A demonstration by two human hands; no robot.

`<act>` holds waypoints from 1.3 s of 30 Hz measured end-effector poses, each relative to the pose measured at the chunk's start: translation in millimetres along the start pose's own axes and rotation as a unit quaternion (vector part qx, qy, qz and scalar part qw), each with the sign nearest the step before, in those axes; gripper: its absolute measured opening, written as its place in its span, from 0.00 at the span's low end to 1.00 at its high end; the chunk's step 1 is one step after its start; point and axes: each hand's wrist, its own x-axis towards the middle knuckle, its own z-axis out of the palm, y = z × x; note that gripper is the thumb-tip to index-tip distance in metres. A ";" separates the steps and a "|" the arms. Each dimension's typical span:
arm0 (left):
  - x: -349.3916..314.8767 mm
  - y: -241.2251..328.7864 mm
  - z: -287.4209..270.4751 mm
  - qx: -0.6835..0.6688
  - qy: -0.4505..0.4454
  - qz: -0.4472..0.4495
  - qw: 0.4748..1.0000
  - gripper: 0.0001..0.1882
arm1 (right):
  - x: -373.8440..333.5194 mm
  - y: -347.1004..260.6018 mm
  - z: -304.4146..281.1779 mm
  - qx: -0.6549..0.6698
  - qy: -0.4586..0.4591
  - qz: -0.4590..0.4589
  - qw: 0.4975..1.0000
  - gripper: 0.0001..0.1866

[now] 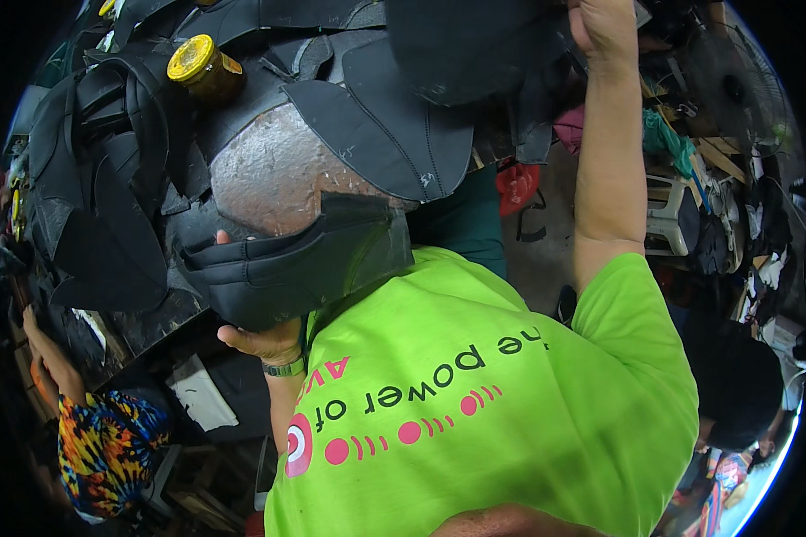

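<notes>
My left hand [273,342] supports a black stitched panel [304,268] of leather-like material from below. Its thumb shows at the near edge, and a fingertip sticks up past the far edge. At the top edge of the view, my right hand [600,27] is closed at the side of a large, smooth black piece [475,49]; most of its fingers are hidden or cut off. Between the hands lies another black piece with a stitched seam [390,125], partly over a worn, shiny brown slab [269,170].
A jar with a yellow lid [197,61] stands among black pieces [107,197] heaped on the left. Rightward are a fan [734,89], a pale plastic stool [667,215] and a red bag [515,186]. People in a multicoloured shirt [107,447] and a black shirt [730,376] are nearby.
</notes>
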 end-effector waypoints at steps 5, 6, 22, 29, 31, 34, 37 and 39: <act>11.6 -3.0 26.7 0.071 -0.036 0.006 0.997 0.67 | -1.6 1.2 -33.0 -0.023 -0.003 0.017 1.000 0.27; 12.6 -3.5 27.1 0.087 -0.041 0.011 0.995 0.67 | -0.9 0.6 -39.2 -0.036 -0.004 0.014 0.999 0.27; 26.1 -8.3 44.1 0.026 0.012 -0.007 1.000 0.59 | -6.5 41.2 -68.5 -0.445 -0.053 -0.054 0.892 0.23; 24.9 -7.5 49.1 0.054 0.033 -0.010 0.998 0.58 | -27.4 9.6 -23.2 -0.500 -0.019 -0.185 0.846 0.28; 24.3 -8.3 48.6 0.053 0.042 -0.011 0.998 0.57 | -40.6 -2.2 1.3 -0.418 -0.043 -0.128 0.898 0.28; 25.3 -10.8 49.2 0.053 0.029 -0.004 0.998 0.56 | -77.4 -10.8 49.2 -0.223 -0.166 0.024 0.960 0.34; 23.1 -12.2 50.6 0.049 0.011 0.005 0.999 0.55 | -126.7 -6.3 104.6 -0.159 -0.317 -0.044 0.934 0.43; 21.6 -11.5 50.9 0.054 0.022 -0.004 0.998 0.54 | -150.4 -5.6 128.1 -0.161 -0.404 -0.078 0.897 0.47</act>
